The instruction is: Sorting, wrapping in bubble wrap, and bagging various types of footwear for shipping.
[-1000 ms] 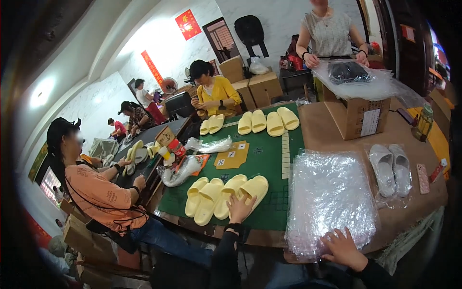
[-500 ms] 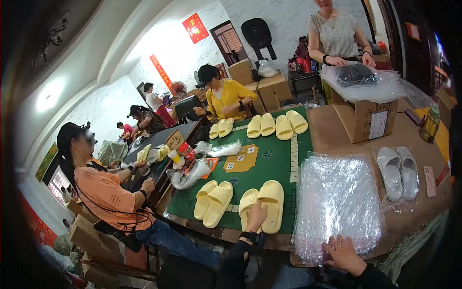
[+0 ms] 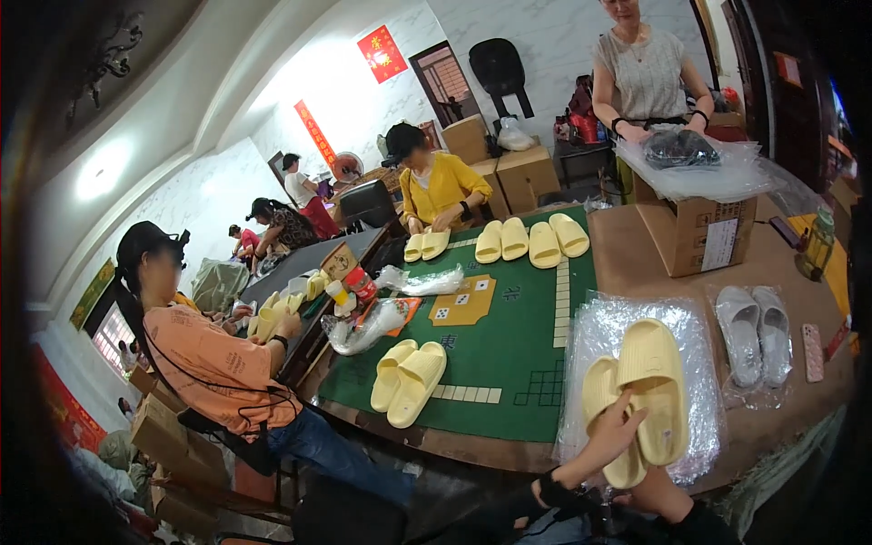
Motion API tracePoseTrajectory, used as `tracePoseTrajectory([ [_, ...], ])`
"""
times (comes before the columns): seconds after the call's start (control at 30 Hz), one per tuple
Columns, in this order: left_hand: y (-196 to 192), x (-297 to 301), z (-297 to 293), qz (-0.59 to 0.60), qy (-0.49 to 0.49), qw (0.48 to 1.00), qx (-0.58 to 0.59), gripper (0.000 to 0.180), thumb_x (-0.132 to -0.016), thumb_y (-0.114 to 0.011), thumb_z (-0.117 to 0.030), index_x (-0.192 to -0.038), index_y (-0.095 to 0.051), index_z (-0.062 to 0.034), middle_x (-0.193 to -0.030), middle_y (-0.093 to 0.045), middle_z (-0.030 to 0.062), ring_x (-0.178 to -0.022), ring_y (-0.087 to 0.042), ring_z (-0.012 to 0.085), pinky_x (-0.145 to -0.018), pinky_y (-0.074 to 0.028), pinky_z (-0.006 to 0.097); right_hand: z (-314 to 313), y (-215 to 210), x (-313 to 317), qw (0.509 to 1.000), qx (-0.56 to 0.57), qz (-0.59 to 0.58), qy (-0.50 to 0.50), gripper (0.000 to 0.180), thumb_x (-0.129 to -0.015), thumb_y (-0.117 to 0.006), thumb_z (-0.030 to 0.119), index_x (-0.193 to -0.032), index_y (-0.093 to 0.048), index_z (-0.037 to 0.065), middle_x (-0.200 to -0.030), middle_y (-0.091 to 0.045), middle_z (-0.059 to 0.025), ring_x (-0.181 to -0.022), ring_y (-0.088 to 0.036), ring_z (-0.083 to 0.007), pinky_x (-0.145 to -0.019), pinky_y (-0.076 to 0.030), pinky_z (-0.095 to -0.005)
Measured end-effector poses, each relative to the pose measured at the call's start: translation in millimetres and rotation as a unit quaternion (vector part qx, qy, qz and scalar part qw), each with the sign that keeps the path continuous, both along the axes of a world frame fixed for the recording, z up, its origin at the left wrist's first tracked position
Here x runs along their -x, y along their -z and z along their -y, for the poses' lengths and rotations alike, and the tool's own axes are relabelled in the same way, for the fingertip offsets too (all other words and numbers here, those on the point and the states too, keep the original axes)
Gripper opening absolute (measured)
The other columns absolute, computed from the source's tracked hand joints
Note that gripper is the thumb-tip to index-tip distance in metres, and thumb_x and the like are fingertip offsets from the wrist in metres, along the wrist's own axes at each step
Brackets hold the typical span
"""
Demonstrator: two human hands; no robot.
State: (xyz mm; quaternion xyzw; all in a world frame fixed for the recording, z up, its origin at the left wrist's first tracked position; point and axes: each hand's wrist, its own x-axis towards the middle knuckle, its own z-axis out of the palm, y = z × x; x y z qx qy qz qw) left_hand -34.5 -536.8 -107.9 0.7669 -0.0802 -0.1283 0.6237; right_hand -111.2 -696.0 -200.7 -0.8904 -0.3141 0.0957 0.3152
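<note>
My left hand (image 3: pixel 610 438) is closed on a pair of pale yellow slippers (image 3: pixel 656 386), thumb and fingers at their inner sides. The pair is above a stack of clear plastic bags (image 3: pixel 590 331) at the right of the table, one slipper partly overlapping the other. Close to the heels and the front edge of the bags is my right hand (image 3: pixel 660 498), its fingers mostly hidden behind the slippers. Another yellow pair (image 3: pixel 409 381) rests on the green mat (image 3: pixel 495 363), left of my hands.
Bagged grey slippers (image 3: pixel 756 334) and a pink phone (image 3: pixel 811 352) lie right of the stack. Behind them stands a cardboard box (image 3: pixel 704 238), where a person handles a dark bundle. More yellow slippers (image 3: pixel 531 241) line the mat's far side. People work at the left and back.
My left hand has taken the near yellow slippers off the mat and carried them right, over the bags. My right hand, earlier spread on the bags, is now partly behind the slippers.
</note>
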Motion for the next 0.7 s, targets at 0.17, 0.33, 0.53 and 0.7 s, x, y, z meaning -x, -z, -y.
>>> tracePoseTrajectory([
  [0.17,43.6,-28.4,22.9,-0.018,0.100,0.994,-0.028,0.062,-0.100,-0.044,-0.033,-0.145,-0.025,0.0038,-0.135,-0.046,0.0246,-0.125,-0.046,0.0284,-0.104,-0.034,0.034,-1.0,-6.0,5.6,0.963,0.259,0.070,-0.028,0.086,-0.077,-0.064,0.056,-0.148,-0.025,0.027,-0.155,-0.020,-0.0101,-0.144,-0.014,-0.0360,-0.111,-0.009,-0.0613],
  [0.33,71.3,-9.5,26.4,0.152,0.078,0.985,-0.035,0.064,-0.100,-0.044,-0.032,-0.149,-0.016,-0.0020,-0.144,-0.033,0.0267,-0.134,-0.034,0.0368,-0.111,-0.026,0.039,9.2,2.4,-1.1,0.970,0.231,0.030,-0.065,0.081,-0.078,-0.062,0.057,-0.147,-0.030,0.028,-0.156,-0.019,-0.0074,-0.144,-0.011,-0.0362,-0.112,-0.006,-0.0611],
  [0.53,42.6,62.5,-6.7,0.289,0.161,0.909,-0.253,0.060,-0.099,-0.045,-0.031,-0.149,-0.022,-0.0078,-0.146,-0.032,0.0227,-0.135,-0.033,0.0333,-0.112,-0.026,0.042,22.5,28.4,-3.5,0.984,0.173,0.037,-0.027,0.068,-0.081,-0.062,0.055,-0.140,-0.044,0.026,-0.147,-0.037,-0.0122,-0.141,-0.020,-0.0379,-0.113,-0.009,-0.0567],
  [0.7,80.3,90.2,-16.6,0.270,-0.060,0.944,-0.182,0.049,-0.093,-0.054,-0.017,-0.135,-0.036,0.0006,-0.132,-0.039,0.0279,-0.121,-0.042,0.0444,-0.101,-0.038,0.047,14.4,-1.2,-14.8,0.995,0.059,0.025,-0.071,0.066,-0.082,-0.064,0.050,-0.138,-0.045,0.020,-0.143,-0.041,-0.0152,-0.138,-0.028,-0.0356,-0.113,-0.015,-0.0505],
])
